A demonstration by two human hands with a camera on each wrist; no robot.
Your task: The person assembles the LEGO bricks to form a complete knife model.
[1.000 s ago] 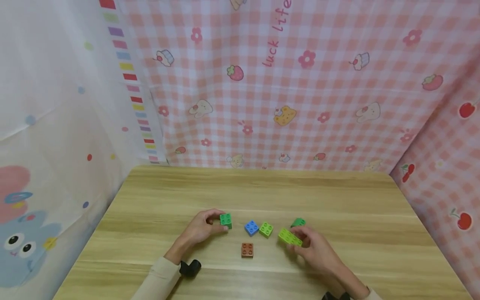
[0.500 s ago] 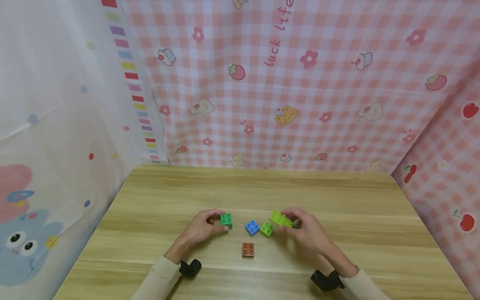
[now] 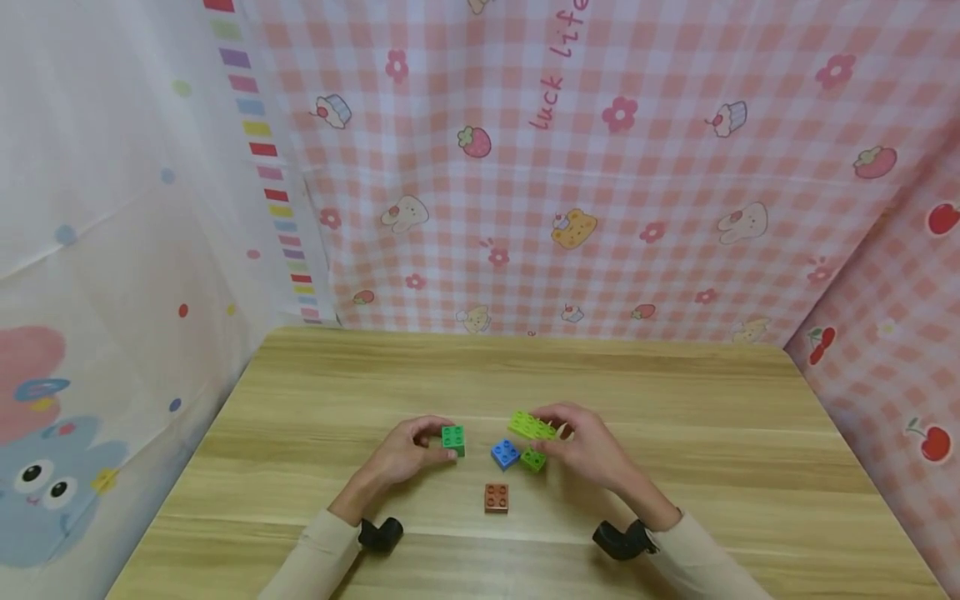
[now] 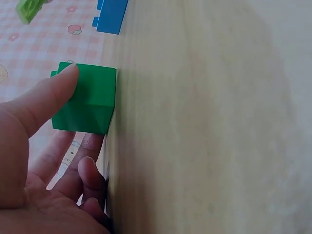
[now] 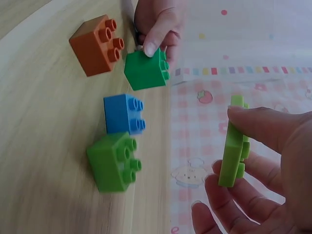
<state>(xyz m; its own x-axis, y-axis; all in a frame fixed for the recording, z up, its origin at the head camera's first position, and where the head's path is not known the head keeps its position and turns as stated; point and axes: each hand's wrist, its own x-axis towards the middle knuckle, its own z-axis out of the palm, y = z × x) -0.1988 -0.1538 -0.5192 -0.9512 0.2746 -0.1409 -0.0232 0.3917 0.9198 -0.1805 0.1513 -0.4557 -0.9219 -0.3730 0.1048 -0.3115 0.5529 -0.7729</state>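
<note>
My left hand [image 3: 405,451] holds a green two-by-two toy brick [image 3: 453,440] between thumb and fingers, studs up. In the left wrist view the thumb presses one side of that brick [image 4: 90,95], low by the tabletop. My right hand [image 3: 587,442] pinches a thin lime-green building plate [image 3: 529,425] by its near end. The right wrist view shows this plate [image 5: 233,146] edge-on, raised above the table. Below it stand a blue brick [image 3: 506,454] and a lime-green brick [image 3: 532,459], side by side. A brown brick [image 3: 497,497] sits nearer to me.
The bricks stand on a wood-grain table [image 3: 360,375]. A pink checked cloth [image 3: 525,183] hangs behind it, with a white printed cloth [image 3: 112,250] at the left. Black wrist mounts [image 3: 382,536] sit at both cuffs.
My right hand has carried the lime-green plate left and away from me, over beside the blue brick. A dark green piece seen earlier by that hand no longer shows. The left hand stays put.
</note>
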